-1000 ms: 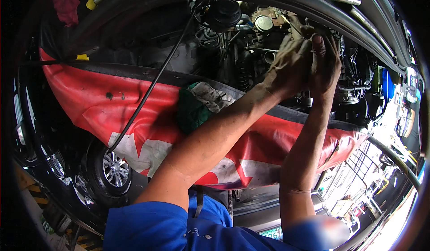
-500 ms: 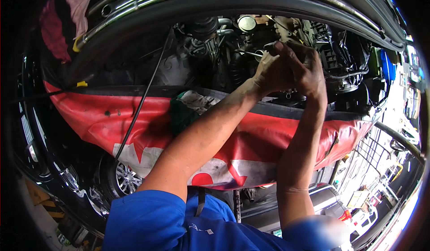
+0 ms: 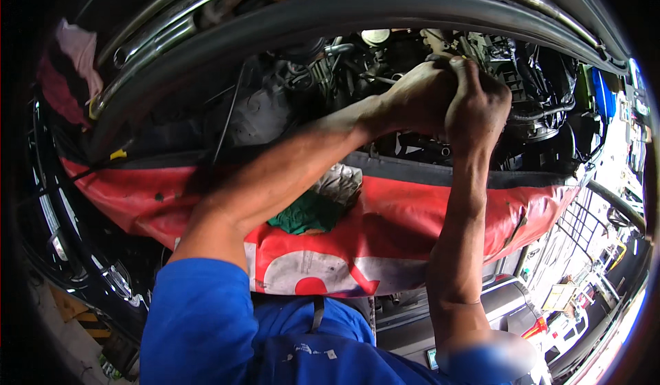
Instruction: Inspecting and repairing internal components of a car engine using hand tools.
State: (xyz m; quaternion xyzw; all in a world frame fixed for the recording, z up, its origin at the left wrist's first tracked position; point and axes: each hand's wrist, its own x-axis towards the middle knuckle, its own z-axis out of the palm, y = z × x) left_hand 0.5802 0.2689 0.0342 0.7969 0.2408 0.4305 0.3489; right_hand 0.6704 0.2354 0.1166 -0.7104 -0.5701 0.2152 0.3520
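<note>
My left hand reaches over an open engine bay, its fingers curled and mostly hidden. Pressed close beside it, my right hand is closed, with the thumb lying along the top. Whatever the two hands grip is hidden between them. Just left of the left hand, a thin metal piece shows among the engine parts. A round pale cap sits beyond the hands. Under my left forearm, a green cloth and a crumpled grey cloth lie on a red and white cover.
A dark curved bar spans the far side. At left, a thin rod rises from the bay. Black hoses run right of my hands. Another vehicle is below the cover, and a wire rack stands at right.
My left forearm has swung outward to the left and lies flatter. The right hand has shifted slightly right. The view has tilted, and more of the green and grey cloths shows.
</note>
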